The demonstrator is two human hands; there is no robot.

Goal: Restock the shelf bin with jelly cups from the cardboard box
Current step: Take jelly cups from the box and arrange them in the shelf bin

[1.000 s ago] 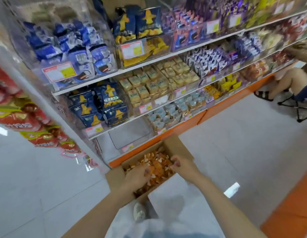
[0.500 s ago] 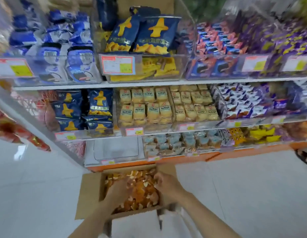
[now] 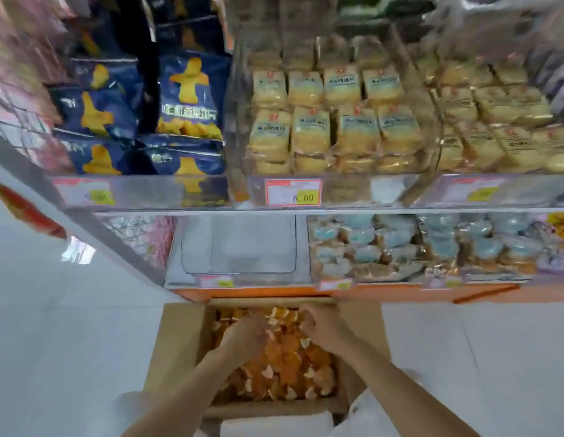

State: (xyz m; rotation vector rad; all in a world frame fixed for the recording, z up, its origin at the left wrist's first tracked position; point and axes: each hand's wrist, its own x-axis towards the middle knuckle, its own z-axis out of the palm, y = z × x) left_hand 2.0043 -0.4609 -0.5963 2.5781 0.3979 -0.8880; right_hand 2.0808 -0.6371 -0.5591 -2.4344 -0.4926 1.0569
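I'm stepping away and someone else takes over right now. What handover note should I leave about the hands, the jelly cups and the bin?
Left hand: down among the jelly cups in the cardboard box; blur hides whether it grips any.
Right hand: likewise, nearer the box's far edge.
Shelf bin: clear, just above the box, no cups visible inside.
Done: nothing restocked yet.
Left: scoop cups, lift them into the bin, repeat.

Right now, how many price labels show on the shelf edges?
6 price labels. Upper row: left, centre, right. Lower row: one below the empty bin, two further right. Others may lie outside the frame.
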